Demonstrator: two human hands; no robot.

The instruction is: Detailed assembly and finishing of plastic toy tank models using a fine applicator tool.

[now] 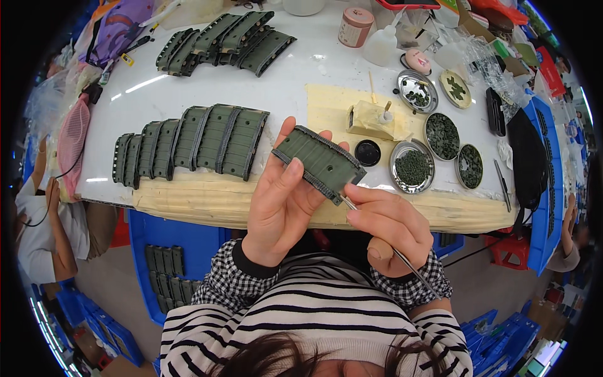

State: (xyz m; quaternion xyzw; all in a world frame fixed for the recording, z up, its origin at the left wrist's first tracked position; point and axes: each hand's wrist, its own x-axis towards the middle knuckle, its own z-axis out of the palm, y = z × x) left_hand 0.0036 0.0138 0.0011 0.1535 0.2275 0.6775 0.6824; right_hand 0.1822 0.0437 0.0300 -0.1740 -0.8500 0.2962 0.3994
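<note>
Up close, the left hand (282, 201) grips a green ribbed panel (320, 162), thumb pressed across its face and fingers curled behind its far edge, holding it tilted above the table's near rim. The right hand (388, 229) is closed around a thin metal tool (402, 257), its tip touching the panel's lower right corner. Beyond the hands, a row of matching green panels (191, 146) lies overlapped on the white table (295, 75), and small round dishes of green bits (412, 166) sit to the right.

The person wears a black-and-white striped top over checked sleeves ending in dark ribbed cuffs.
</note>
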